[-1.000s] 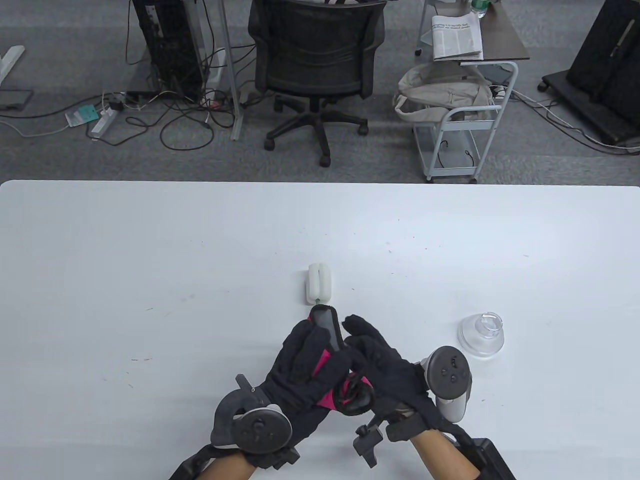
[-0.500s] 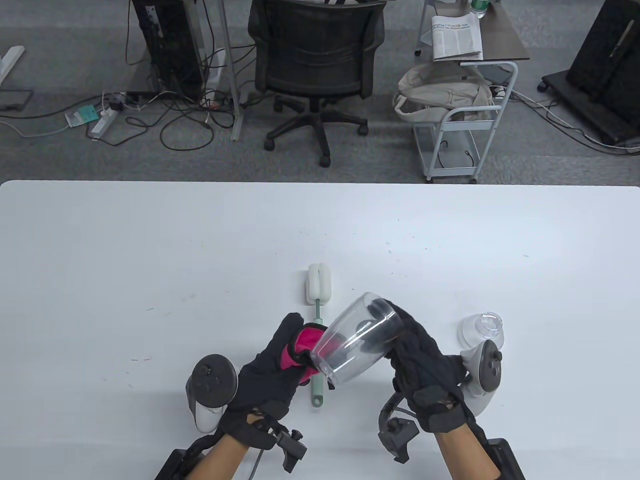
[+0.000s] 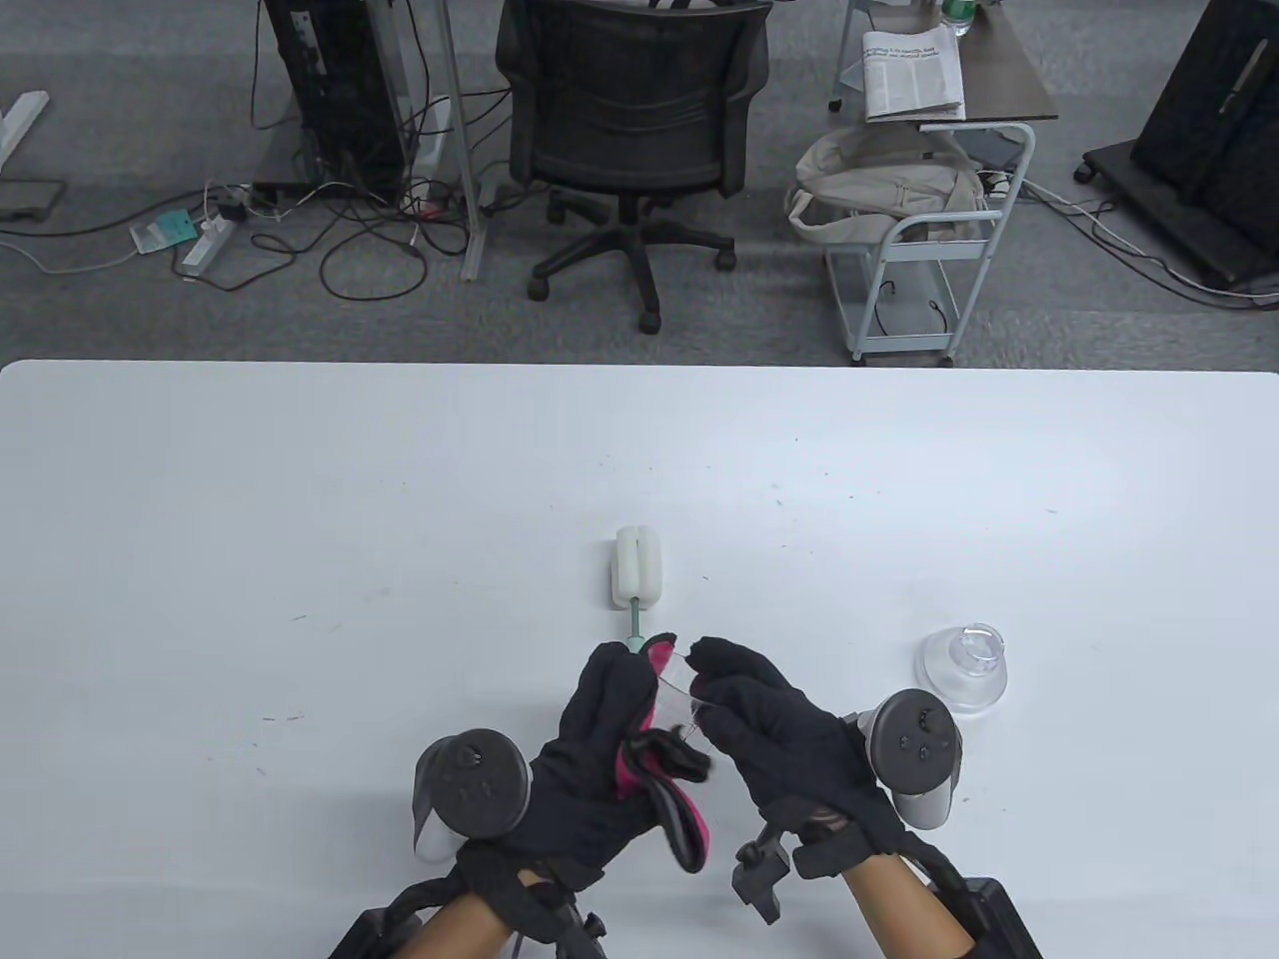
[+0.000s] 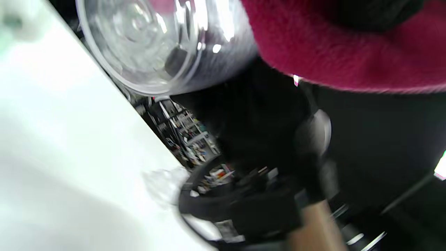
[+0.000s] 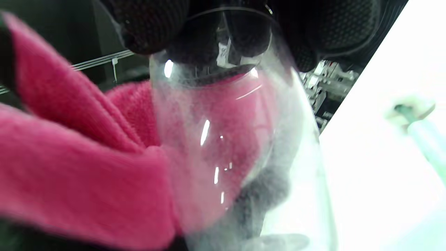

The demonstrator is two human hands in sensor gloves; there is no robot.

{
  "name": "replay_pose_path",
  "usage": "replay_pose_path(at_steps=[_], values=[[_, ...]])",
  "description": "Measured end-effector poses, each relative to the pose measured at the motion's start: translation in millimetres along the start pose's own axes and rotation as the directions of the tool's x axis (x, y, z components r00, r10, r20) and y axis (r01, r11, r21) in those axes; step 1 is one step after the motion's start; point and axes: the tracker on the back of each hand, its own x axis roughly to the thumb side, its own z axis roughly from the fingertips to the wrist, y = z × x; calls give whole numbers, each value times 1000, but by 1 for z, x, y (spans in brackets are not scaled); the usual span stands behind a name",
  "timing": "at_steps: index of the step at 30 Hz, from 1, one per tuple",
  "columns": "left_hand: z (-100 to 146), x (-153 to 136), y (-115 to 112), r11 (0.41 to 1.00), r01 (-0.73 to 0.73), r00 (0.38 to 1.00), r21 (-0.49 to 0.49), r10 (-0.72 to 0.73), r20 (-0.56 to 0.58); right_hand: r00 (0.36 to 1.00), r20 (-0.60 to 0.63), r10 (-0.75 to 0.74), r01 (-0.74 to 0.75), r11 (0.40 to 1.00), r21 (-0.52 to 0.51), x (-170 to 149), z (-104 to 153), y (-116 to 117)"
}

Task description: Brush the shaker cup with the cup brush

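The clear shaker cup [image 3: 679,689] is held between both gloved hands low at the table's centre, mostly hidden by them. My right hand [image 3: 759,724] grips the cup; its fingers wrap the cup's top in the right wrist view [image 5: 223,104]. My left hand [image 3: 610,739] holds a pink cloth [image 3: 664,789] against the cup; the cloth shows in the left wrist view [image 4: 341,45] and the right wrist view [image 5: 80,157]. The cup also shows in the left wrist view [image 4: 153,42]. The cup brush [image 3: 637,574], white sponge head and green handle, lies on the table just beyond the hands, untouched.
The clear cup lid [image 3: 961,667] sits on the white table [image 3: 300,549] right of my right hand. Beyond the table's far edge stand an office chair [image 3: 630,130], a cart [image 3: 924,230] and floor cables.
The cup was lifted and tilted in my right hand half a second ago; now both hands have closed together again around it, with the cloth pressed against it. The brush has not moved.
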Motion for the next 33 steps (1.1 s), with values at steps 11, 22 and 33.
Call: replay_pose_path(at_steps=[11,22,33], values=[[-1,3,5,866,470,883,173,-458,-103,993,-11,-114,110,977,-182,6,8,2],[-4,-44,9,632,-765,642,126,764,68,784,-81,-616,620,784,36,-1,3,-2],[-5,-48,-1,437,-898,437,-58,899,6,934,77,-348,321,915,243,12,-6,-14]])
